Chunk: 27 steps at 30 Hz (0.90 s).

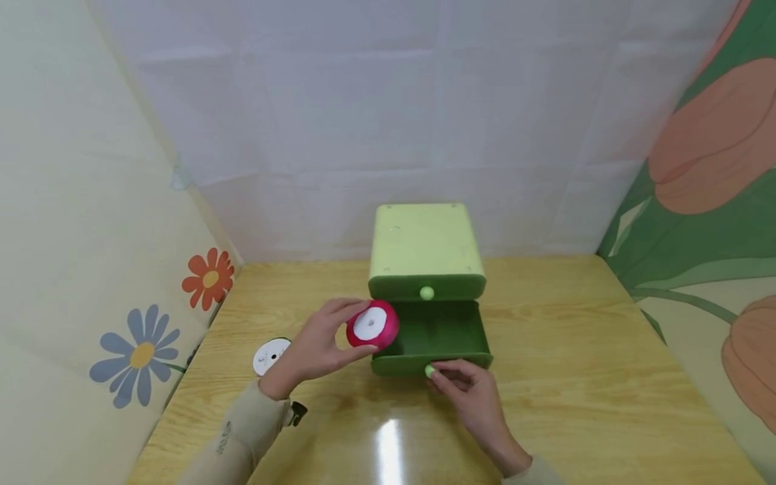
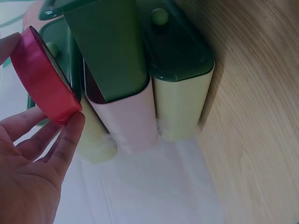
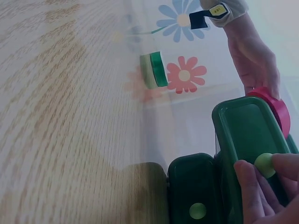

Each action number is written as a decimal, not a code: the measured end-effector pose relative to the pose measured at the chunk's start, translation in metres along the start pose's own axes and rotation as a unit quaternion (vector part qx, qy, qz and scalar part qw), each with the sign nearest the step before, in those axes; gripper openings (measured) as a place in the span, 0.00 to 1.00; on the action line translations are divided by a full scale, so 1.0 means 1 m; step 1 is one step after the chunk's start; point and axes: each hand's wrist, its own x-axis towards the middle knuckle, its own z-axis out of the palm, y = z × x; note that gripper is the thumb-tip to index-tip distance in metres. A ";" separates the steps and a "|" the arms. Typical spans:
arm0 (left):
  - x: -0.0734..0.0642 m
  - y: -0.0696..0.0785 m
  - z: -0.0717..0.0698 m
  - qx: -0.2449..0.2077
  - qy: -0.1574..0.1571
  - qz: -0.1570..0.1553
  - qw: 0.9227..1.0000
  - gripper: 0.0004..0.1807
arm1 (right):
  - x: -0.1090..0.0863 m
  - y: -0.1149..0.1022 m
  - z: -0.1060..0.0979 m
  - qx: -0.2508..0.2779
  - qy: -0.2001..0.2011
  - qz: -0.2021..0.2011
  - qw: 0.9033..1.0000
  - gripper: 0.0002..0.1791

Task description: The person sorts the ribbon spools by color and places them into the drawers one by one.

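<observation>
My left hand [image 1: 321, 342] grips a roll of deep pink ribbon [image 1: 389, 331] by its edges, thumb below and fingers above. The roll is over the left side of a pulled-out green drawer [image 1: 432, 364]. At the drawer's front, my right hand [image 1: 475, 399] pinches the light green knob [image 1: 429, 371] between thumb and fingers. Nothing shows on the visible part of the drawer's floor. This drawer slides from the pink section [image 2: 128, 121] of a small cabinet [image 1: 426, 239], as the left wrist view shows. A drawer above it is closed, with its own round knob [image 1: 427, 294].
A green ribbon roll [image 3: 159, 69] with a white label face lies on the wooden table [image 1: 564, 377], left of the cabinet and partly behind my left forearm. Another closed drawer [image 2: 180, 46] sits below the pulled-out one. A white sheet [image 1: 339, 135] hangs behind the cabinet.
</observation>
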 end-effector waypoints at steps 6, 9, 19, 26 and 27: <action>0.008 0.005 0.009 0.007 -0.015 0.014 1.000 0.43 | 0.000 -0.001 0.000 0.002 0.001 0.004 1.000 0.10; 0.012 0.008 0.012 0.009 -0.019 0.027 0.999 0.42 | 0.000 0.000 0.000 -0.001 0.002 0.006 1.000 0.10; 0.020 0.016 0.026 0.005 -0.030 0.059 0.998 0.38 | 0.002 0.000 0.000 -0.005 0.002 0.008 1.000 0.09; 0.023 0.018 0.035 -0.014 -0.015 0.097 0.995 0.31 | 0.001 -0.001 0.000 -0.009 0.000 0.007 1.000 0.10; 0.023 0.018 0.036 -0.019 -0.013 0.099 0.995 0.31 | 0.001 -0.001 0.001 -0.008 -0.001 0.007 1.000 0.10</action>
